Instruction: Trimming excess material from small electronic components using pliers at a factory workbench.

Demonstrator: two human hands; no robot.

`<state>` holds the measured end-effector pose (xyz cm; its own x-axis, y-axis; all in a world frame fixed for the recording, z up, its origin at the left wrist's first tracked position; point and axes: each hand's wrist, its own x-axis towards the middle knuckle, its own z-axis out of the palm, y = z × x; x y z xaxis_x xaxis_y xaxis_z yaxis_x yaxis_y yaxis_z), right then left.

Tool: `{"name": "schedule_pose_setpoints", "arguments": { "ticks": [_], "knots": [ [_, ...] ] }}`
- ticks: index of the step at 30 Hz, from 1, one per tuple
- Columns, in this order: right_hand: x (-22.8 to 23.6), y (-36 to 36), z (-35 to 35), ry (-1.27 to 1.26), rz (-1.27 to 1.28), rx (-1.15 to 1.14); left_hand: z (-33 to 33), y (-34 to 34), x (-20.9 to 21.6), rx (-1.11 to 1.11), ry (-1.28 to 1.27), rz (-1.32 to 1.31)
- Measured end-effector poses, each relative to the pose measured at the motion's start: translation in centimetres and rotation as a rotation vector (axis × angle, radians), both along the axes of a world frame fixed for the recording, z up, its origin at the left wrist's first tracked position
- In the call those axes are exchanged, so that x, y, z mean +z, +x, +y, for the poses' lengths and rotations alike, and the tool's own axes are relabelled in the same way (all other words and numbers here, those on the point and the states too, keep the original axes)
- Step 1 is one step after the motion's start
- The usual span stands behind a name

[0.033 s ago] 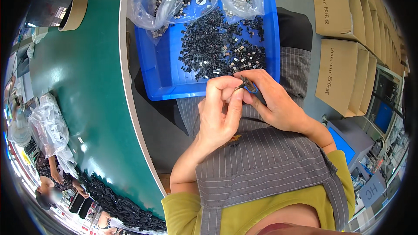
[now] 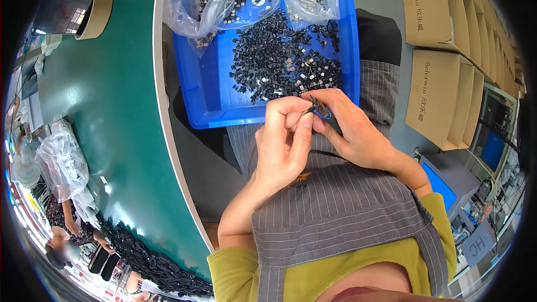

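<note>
My right hand (image 2: 352,134) is closed round a small plier-like hand tool (image 2: 321,111) with a dark metal head and blue on its handles. Its exact kind is partly hidden by my fingers. Thumb and forefinger of my left hand (image 2: 285,137) pinch a small black part (image 2: 308,110) against the tool's head. Both hands meet above my lap, just over the near rim of a blue plastic bin (image 2: 224,117). Inside the bin lies a heap of small black pieces (image 2: 268,59), some with shiny metal ends.
Clear plastic bags (image 2: 196,0) of similar pieces lie in the bin's far end. On the left runs a green table (image 2: 123,106) with a pile of black cables (image 2: 151,263). Cardboard boxes (image 2: 442,95) stand at right. Another person (image 2: 67,218) is at the table's far side.
</note>
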<state>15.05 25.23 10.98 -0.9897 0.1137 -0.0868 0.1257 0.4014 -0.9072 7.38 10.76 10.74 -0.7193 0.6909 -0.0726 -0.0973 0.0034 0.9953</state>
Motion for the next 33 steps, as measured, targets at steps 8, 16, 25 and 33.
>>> {"name": "schedule_pose_setpoints", "arguments": {
  "ticks": [8,16,25,33],
  "knots": [
    [-0.6,0.5,-0.2,0.039,-0.032,-0.047,0.3,-0.3,-0.3,-0.006,-0.058,-0.099],
    [-1.1,0.3,-0.1,0.071,-0.036,-0.100,1.0,-1.5,0.1,-0.017,-0.120,-0.027],
    [-1.5,0.2,1.2,0.159,0.017,0.017,0.6,-3.6,-0.3,-0.334,-0.103,-0.119],
    [-1.8,0.5,1.6,0.131,-0.092,0.115,0.3,-3.1,0.2,-0.351,-0.173,-0.098]
  ]
}}
